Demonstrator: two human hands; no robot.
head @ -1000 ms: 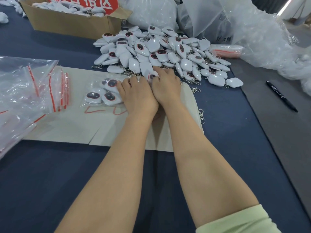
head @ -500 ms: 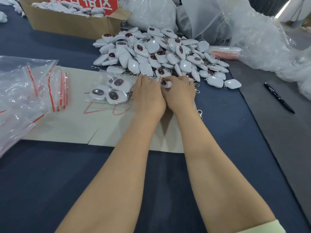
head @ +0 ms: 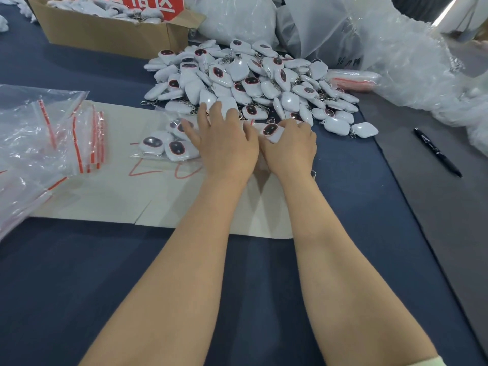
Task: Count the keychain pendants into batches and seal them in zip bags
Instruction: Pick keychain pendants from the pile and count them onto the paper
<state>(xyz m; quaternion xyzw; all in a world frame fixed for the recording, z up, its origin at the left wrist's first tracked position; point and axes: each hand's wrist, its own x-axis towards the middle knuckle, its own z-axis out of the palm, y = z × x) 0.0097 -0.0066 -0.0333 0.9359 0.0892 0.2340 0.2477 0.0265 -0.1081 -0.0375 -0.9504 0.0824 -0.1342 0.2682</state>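
Observation:
A big heap of white keychain pendants [head: 250,83] with dark oval faces lies at the far middle of the blue table. A clear zip bag [head: 163,143] holding a few pendants lies on the beige cardboard sheet [head: 105,196], left of my hands. My left hand [head: 224,143] lies flat with spread fingers over the bag's right part, at the heap's near edge. My right hand [head: 290,149] curls round a white pendant [head: 270,130], its dark face showing between the two hands.
A stack of empty red-striped zip bags [head: 66,133] lies at the left. A cardboard box [head: 105,33] with more pendants stands far left. Crumpled plastic bags [head: 396,54] fill the far right. A black pen [head: 437,151] lies on the grey mat at right.
Both hands have drawn back from the heap toward me. The right hand has pulled a pendant out with it. The left hand's fingers have spread flat over the bag.

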